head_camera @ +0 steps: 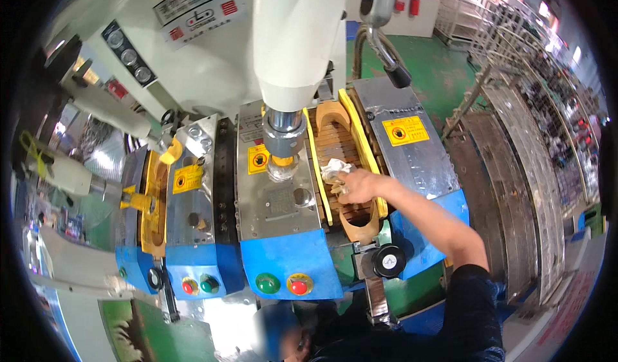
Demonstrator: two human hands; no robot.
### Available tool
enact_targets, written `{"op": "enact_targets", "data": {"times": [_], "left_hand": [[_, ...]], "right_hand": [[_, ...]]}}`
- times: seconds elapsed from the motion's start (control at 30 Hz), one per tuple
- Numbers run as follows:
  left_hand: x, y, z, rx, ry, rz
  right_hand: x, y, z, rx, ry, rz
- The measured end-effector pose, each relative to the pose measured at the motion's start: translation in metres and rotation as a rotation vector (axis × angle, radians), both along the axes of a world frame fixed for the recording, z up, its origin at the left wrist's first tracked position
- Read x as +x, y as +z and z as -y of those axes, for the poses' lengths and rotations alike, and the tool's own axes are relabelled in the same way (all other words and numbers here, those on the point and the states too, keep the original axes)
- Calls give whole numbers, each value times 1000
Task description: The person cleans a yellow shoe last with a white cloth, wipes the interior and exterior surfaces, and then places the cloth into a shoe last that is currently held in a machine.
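My right hand (358,187) reaches into the slotted bay of a press, its fingers on a crumpled white cloth or paper (335,168). Beneath the hand lies a bed of brown slats (338,145). Yellow pads (364,145) line the bay's long sides, and tan curved end blocks (333,114) sit at the far and near ends. To the left of the hand, a metal press ram (285,137) hangs above a steel plate, its lower tip wrapped in clear film. My left hand is out of view.
Green and red push buttons (298,287) sit on the blue front panel. Near it is a black handwheel (388,260). A second press bay (154,202) stands at left. Right of the machine is a slatted rack (507,193); fire extinguishers (414,1) stand behind.
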State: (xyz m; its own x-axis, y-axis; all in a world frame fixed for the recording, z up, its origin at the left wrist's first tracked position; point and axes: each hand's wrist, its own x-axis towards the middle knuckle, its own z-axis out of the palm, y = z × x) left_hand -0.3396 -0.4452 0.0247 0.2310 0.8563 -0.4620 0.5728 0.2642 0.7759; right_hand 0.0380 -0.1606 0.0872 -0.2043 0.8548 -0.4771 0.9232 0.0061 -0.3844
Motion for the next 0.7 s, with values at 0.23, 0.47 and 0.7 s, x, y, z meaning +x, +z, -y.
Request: {"op": "enact_targets", "data": {"times": [0.23,0.47,0.7], "left_hand": [[-39,-52,-19,-139,-94,118],[-23,-59,-9,-174,279,241],[-7,-72,-12,-94,32,149]], "right_hand": [[9,-34,3,368,279,364],[0,-48,19,352,398,375],[1,-48,-5,357,446,350]]}}
